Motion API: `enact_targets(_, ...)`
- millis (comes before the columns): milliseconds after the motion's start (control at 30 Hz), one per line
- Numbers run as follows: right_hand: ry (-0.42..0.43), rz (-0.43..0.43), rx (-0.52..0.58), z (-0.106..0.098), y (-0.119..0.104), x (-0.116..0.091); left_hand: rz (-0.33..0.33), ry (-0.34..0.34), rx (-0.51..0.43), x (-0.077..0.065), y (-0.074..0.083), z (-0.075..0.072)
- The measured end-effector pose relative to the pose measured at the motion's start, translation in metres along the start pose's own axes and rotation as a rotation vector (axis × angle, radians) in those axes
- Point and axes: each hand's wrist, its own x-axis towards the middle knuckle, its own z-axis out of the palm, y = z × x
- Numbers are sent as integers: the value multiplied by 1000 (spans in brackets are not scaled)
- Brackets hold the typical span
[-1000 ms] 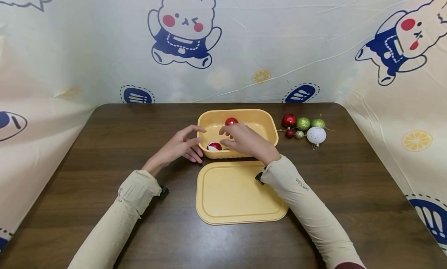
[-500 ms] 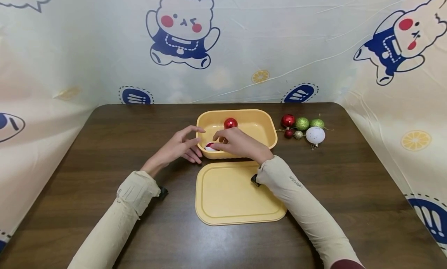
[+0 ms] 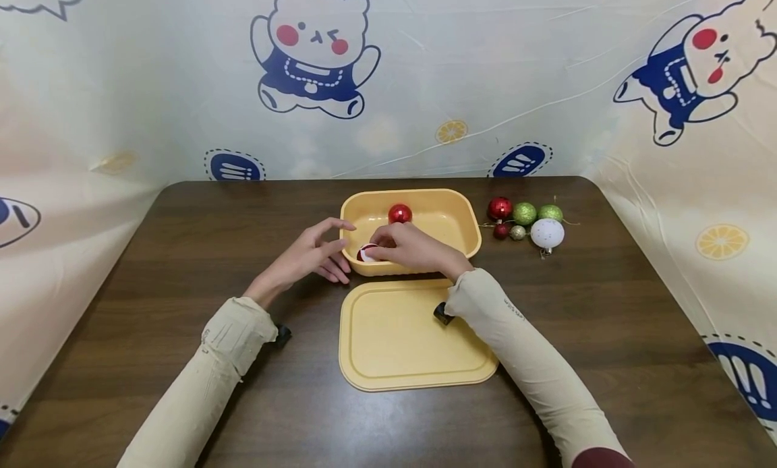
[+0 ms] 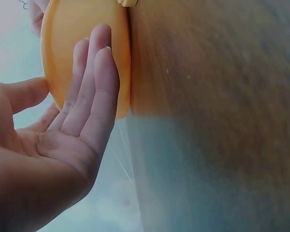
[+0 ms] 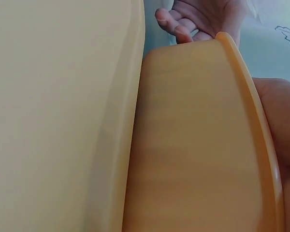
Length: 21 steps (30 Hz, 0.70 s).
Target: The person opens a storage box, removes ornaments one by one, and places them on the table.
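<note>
A yellow plastic box [image 3: 446, 249] stands at the table's back middle, a shiny red bauble [image 3: 400, 214] in its far part. My right hand [image 3: 419, 245] reaches over the near rim, thumb and fingers curled at a red-and-white bauble [image 3: 366, 253] in the near left corner, pinching it. The hand covers part of that bauble; in the right wrist view the box's near wall [image 5: 198, 145] hides the fingertips. My left hand [image 3: 312, 252] is at the box's left end, thumb and index finger at the rim, the other fingers extended beside the outer wall [image 4: 121, 63].
A yellow lid [image 3: 413, 340] lies flat just in front of the box, under my right forearm. Right of the box sits a cluster of ornaments: a red bauble [image 3: 500, 208], green glitter baubles [image 3: 525, 214] and a white speckled one [image 3: 547, 233]. A printed cloth hangs behind.
My right hand has moved left and down inside the box to the red-and-white bauble, which has shifted and turned slightly. The left hand has stayed at the box's left end.
</note>
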Motion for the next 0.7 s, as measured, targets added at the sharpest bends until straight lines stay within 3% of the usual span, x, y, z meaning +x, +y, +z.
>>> enact_targets(367,7,6,14,0,5,0,-16,13,13,-1,0,1)
enact_targets(700,63,-11,38,-6,1,-3,-18,16,21,-1,2,0)
